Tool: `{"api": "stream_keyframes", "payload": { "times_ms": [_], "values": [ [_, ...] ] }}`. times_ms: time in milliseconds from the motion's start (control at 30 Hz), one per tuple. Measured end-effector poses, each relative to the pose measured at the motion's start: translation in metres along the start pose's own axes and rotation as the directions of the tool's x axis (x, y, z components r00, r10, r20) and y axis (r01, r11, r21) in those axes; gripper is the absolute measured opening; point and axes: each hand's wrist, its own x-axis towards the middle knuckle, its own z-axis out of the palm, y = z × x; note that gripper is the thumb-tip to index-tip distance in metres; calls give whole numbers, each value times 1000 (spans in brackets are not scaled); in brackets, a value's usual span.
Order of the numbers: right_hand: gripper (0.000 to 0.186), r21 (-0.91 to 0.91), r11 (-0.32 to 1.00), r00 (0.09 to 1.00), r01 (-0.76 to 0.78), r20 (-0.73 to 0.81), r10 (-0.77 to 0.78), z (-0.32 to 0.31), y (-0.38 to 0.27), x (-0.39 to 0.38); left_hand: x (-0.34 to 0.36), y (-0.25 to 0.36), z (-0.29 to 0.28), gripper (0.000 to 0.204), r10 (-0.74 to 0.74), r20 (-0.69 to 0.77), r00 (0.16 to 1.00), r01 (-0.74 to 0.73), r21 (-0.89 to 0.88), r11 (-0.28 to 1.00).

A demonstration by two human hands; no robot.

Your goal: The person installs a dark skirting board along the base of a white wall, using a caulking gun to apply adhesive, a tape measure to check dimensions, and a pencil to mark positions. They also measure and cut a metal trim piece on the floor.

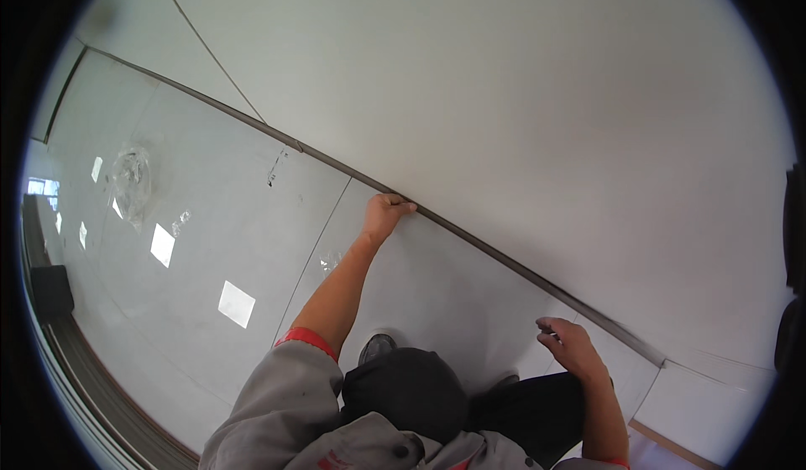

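Observation:
A long dark grey skirting strip (495,256) runs diagonally along the foot of the pale wall (537,100). My left hand (388,216) is at the strip's middle, fingers bent and pressed together against it. Whether those fingers pinch the strip's edge or something small is hidden. To the right, my right hand (574,348) hangs apart from the strip, its thumb and fingers curled together. Something small and dark shows at its fingertips, too small to name.
Crumpled clear plastic (132,183) lies on the glossy grey tiled floor (227,201) at the left. Smaller plastic scraps (329,262) lie nearer my left arm. A dark block (52,292) stands by a sliding-door track (92,386). A thin line (210,47) crosses the wall.

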Motion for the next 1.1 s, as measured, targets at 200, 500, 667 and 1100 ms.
{"api": "stream_keyframes", "payload": {
  "times_ms": [200,500,667,1100],
  "values": [
    [32,39,998,999,40,-12,-40,-10,-10,0,6,-48,38,25,144,263,954,-209,238,948],
    [31,-25,998,994,53,-91,-55,-17,13,-21,-10,-52,136,20,-85,338,937,36,148,988],
    [32,-132,989,994,70,-80,-81,-6,23,-34,-11,-48,120,17,220,375,901,-292,149,945],
    [29,-51,983,982,177,-52,-180,-5,-7,-12,57,-3,-159,19,-8,-117,993,51,372,927]
  ]
}}
